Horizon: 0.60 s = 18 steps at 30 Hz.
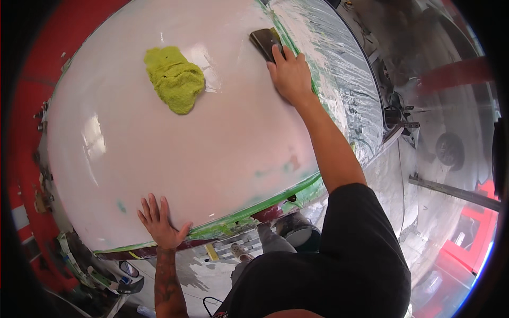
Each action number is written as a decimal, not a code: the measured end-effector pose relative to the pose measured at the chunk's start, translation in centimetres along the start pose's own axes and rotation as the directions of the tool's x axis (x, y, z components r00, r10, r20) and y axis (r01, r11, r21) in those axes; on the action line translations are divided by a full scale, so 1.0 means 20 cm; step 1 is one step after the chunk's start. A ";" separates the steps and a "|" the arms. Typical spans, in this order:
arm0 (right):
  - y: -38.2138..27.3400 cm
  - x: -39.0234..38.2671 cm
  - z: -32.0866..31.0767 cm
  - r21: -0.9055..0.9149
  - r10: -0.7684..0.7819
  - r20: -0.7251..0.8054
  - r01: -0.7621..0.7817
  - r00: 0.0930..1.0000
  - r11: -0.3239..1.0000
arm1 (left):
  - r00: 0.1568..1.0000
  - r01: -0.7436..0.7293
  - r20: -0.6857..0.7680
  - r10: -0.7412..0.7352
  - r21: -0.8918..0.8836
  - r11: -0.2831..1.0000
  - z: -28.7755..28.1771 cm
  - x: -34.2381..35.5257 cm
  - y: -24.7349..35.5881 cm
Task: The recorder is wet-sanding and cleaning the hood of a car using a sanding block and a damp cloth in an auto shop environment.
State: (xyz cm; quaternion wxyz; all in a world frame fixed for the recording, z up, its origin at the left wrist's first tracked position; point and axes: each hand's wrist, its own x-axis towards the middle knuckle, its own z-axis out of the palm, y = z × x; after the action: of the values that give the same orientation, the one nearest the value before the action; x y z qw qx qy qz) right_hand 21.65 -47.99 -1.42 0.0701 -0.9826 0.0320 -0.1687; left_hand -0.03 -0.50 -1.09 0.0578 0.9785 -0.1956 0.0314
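Note:
A wide, curved, pale pinkish panel (228, 138) fills the middle, its edges lined with green tape (254, 200). My right hand (289, 77) grips a dark, rectangular block (261, 41) on the panel near its upper right taped edge, with a yellowish sliver showing beside the block. My left hand (161, 225) rests with fingers spread on the panel near its lower edge. A crumpled lime-green cloth (175, 79) lies on the upper middle of the panel, left of my right hand.
Wrinkled plastic sheeting (350, 79) covers the area right of the panel. A bucket (305, 238) stands below the near edge on a stained floor. Red surfaces (32, 95) and assorted clutter line the left side. A metal bar (450, 191) crosses at the right.

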 end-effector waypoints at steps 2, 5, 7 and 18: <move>0.04 0.04 0.06 -0.059 0.099 -0.047 -0.101 0.994 0.993 | 1.000 -0.008 0.004 0.008 -0.007 1.000 0.02 0.01 0.00; -0.11 -0.29 -0.01 0.091 0.059 -0.031 -0.056 0.998 0.994 | 1.000 0.009 -0.003 -0.009 0.009 1.000 -0.01 -0.03 -0.03; -0.18 -0.64 -0.09 0.180 0.042 -0.047 -0.033 0.998 0.983 | 1.000 0.008 -0.010 -0.008 0.015 1.000 -0.03 -0.03 -0.03; -0.09 -0.36 -0.11 0.103 0.304 0.065 -0.310 0.950 0.945 | 0.999 0.018 -0.026 -0.018 0.022 1.000 0.01 -0.03 0.01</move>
State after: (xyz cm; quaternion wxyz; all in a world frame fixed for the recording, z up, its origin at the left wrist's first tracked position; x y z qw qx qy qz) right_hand 14.28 -45.92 -1.49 0.1513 -0.9639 0.1733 -0.1337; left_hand -0.67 -0.43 -1.31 0.0498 0.9803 -0.1856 0.0459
